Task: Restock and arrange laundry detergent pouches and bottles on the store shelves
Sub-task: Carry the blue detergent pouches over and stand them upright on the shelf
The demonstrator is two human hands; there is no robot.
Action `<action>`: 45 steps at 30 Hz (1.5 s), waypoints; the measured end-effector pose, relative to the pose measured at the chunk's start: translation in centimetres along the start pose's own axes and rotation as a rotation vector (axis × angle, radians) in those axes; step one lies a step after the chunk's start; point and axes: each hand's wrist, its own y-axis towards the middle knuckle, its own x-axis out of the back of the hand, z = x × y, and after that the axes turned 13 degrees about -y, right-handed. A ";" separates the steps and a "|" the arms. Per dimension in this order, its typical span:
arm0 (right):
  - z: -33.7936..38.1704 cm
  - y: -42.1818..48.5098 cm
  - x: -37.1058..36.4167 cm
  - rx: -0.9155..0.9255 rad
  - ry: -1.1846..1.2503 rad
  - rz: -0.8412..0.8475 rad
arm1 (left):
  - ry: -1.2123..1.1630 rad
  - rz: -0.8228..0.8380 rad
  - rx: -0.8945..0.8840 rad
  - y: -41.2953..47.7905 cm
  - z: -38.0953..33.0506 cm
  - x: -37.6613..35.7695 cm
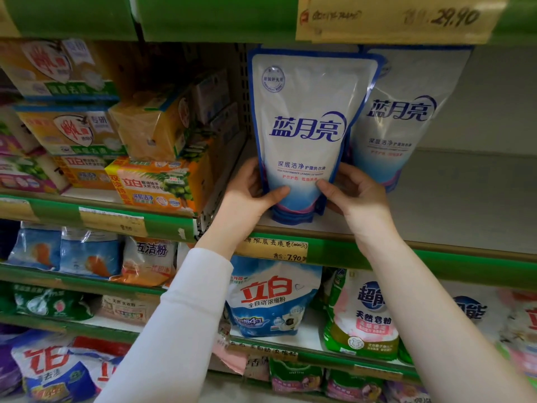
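A white and blue detergent pouch [305, 132] stands upright at the front of the grey shelf [465, 205]. My left hand [250, 196] grips its lower left edge, thumb across the front. My right hand [354, 193] grips its lower right edge the same way. A second identical pouch [406, 117] stands just behind and to the right, partly hidden by the first.
Stacked orange soap packs [151, 158] fill the shelf section to the left, past a perforated divider [241, 91]. The shelf right of the pouches is bare. Below are bags of washing powder [273, 298] and handwritten price tags [273, 248]. A green shelf edge [215, 16] hangs overhead.
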 end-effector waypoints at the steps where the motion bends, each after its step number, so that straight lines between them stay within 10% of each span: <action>1: 0.1 -0.2 0.0 0.002 -0.009 0.000 | -0.002 -0.007 -0.001 -0.1 -0.1 0.0; 25: 0.2 -20.6 -3.6 -0.288 0.149 -0.778 | -0.361 0.119 0.075 -13.8 0.7 -0.3; 45: -9.8 -59.7 -0.8 -0.840 0.578 -1.430 | 0.132 0.963 0.900 -51.4 12.4 -10.0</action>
